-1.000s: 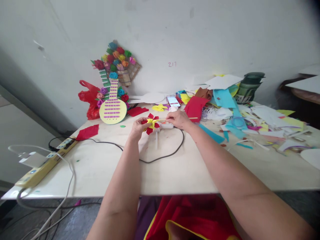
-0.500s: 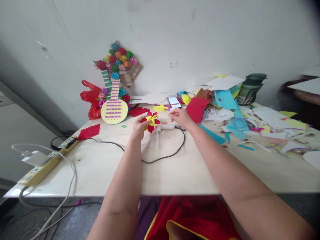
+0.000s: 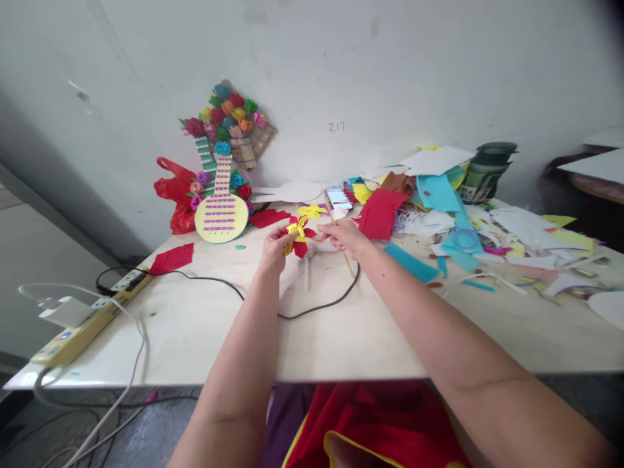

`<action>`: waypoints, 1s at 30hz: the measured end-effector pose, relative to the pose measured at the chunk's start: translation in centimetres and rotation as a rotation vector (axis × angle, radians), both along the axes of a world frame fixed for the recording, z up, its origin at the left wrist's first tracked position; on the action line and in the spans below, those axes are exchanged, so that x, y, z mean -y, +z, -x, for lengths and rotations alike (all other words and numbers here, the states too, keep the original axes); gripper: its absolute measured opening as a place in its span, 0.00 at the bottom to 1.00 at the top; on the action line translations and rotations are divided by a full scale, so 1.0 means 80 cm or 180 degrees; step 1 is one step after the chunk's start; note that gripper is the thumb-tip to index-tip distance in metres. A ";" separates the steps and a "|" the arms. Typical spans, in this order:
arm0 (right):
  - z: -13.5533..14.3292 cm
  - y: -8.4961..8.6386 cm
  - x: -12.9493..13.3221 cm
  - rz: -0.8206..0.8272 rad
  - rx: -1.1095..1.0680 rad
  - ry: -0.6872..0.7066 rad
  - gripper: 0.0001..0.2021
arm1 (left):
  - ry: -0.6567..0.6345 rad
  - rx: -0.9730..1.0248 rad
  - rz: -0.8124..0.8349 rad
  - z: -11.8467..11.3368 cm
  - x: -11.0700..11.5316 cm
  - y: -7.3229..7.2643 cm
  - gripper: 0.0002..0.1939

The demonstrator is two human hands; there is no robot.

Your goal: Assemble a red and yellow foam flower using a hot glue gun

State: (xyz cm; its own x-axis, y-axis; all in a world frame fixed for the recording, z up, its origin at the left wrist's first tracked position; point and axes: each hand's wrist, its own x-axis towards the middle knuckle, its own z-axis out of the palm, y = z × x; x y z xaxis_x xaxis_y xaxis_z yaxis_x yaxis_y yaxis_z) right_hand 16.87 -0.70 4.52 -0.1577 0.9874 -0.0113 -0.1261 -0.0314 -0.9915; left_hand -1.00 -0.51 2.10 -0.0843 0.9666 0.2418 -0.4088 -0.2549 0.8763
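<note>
A red and yellow paper flower (image 3: 299,235) is pinched in the fingers of my left hand (image 3: 275,246). To its right, my right hand (image 3: 345,238) has its fingers closed on a thin tan stick (image 3: 348,265), which slants down past the palm. Between the hands, a white glue gun (image 3: 322,246) lies on the table, partly covered by my right hand; a translucent glue stick (image 3: 307,274) is beside it. Behind the flower lies a yellow paper piece (image 3: 312,210).
A yellow paper guitar shape (image 3: 221,218) leans at the back left near a red bag (image 3: 181,218). A power strip (image 3: 90,316) lies left, a black cable (image 3: 322,311) in front, a phone (image 3: 339,199) behind, paper scraps and a green bottle (image 3: 487,172) right.
The thin tan stick now shows in my right hand, which has shifted slightly left and down. The flower has turned, so its red petals face the camera more.
</note>
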 end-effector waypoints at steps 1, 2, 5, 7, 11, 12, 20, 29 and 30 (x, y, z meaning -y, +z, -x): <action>0.003 0.000 0.001 0.0030 0.0021 -0.0001 0.10 | -0.0003 0.0005 0.0013 -0.002 0.001 0.000 0.20; 0.006 -0.001 0.002 0.0054 0.0047 -0.0017 0.10 | -0.0003 0.0006 0.0033 -0.004 0.002 0.001 0.20; 0.013 -0.004 0.004 0.0028 0.0118 -0.0102 0.11 | -0.0008 -0.0015 0.0093 -0.010 0.004 0.001 0.19; 0.015 -0.003 0.006 -0.0018 0.0147 -0.0204 0.10 | 0.0014 -0.0048 0.0140 -0.014 0.006 0.002 0.19; 0.016 0.002 0.011 0.0039 0.0177 -0.0429 0.08 | -0.0041 -0.0255 0.0205 -0.015 0.009 0.003 0.20; 0.016 0.003 0.011 0.0041 0.0181 -0.0461 0.08 | -0.0074 -0.0304 0.0196 -0.014 0.010 0.004 0.21; 0.012 0.002 0.007 -0.0202 0.0033 -0.0020 0.07 | -0.0030 -0.0375 0.0216 -0.002 0.015 0.013 0.22; 0.008 -0.003 0.004 -0.0304 0.0150 0.0443 0.07 | -0.0213 -0.0683 0.0259 0.002 0.010 0.005 0.19; 0.007 -0.004 0.004 -0.0312 0.0148 0.0440 0.07 | -0.0223 -0.0706 0.0257 0.003 0.009 0.004 0.17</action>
